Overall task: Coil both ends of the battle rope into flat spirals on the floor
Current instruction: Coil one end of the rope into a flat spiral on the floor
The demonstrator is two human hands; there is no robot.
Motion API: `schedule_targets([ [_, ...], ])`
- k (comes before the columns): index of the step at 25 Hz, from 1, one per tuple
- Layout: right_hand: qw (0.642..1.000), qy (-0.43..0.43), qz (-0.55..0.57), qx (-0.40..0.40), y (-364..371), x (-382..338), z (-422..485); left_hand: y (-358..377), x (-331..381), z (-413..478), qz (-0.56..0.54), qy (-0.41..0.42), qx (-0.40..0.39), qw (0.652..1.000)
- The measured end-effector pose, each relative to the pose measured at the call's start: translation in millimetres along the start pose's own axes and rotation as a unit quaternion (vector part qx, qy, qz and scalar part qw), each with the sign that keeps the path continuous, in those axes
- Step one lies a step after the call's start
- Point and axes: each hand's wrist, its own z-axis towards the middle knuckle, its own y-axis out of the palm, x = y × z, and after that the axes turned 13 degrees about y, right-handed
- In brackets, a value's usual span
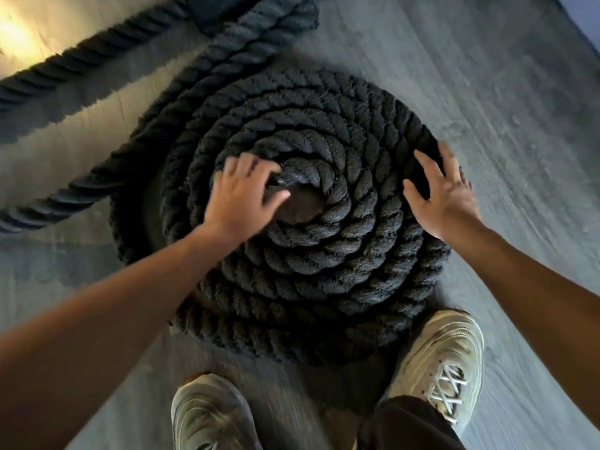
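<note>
- The coiled rope (308,261) fills the middle of the floor (487,92) — rings packed tight, with no gap for fingers except the small hollow at the centre, where the left hand (240,196) lies.
- From 9 to 12 o'clock, loose rope runs (81,63) cross the boards, with strips of bare floor between them.
- From 1 to 4 o'clock there is open floor past the right hand (444,196), which lies on the outer ring.
- At 5 o'clock the right shoe (444,358) stands just beside the rim, and the left shoe (207,414) at 7 — a narrow lane between.

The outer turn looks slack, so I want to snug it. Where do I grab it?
Grip the outer turn on its left side, from above with the left hand: a gap separates it from the coil there, leaving room to close round it.
</note>
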Motion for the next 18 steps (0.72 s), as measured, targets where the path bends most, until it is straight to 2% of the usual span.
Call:
schedule_targets([
  [2, 0.999, 0.013, 0.03, 0.012, 1.1, -1.7, -8.3, -12.7, -30.8, 23.1, 0.048, 0.038, -0.064, 0.996],
  [5, 0.991, 0.067, 0.106, 0.047, 11.8, -4.2, -38.6, -20.7, -45.6, 45.3, 0.176, 0.173, -0.153, 0.957],
  [7, 0.981, 0.122, 0.139, 0.061, 27.4, -4.7, -70.4, -21.7, -41.3, 49.8, 0.241, 0.2, -0.167, 0.935],
  [9, 0.977, 0.145, 0.138, 0.071, 40.6, -4.2, -95.9, -18.7, -32.2, 51.2, 0.271, 0.188, -0.164, 0.93],
  [13, 0.98, 0.123, 0.125, 0.092, 38.0, -0.3, -89.4, -12.5, -20.6, 58.0, 0.237, 0.126, -0.169, 0.948],
  [15, 0.984, 0.104, 0.106, 0.095, 32.1, 3.7, -72.6, -10.9, -19.8, 55.6, 0.199, 0.131, -0.168, 0.957],
  [18, 0.991, 0.076, 0.073, 0.081, 17.7, 15.7, -37.5, -11.2, -19.6, 41.1, 0.104, 0.141, -0.116, 0.978],
])
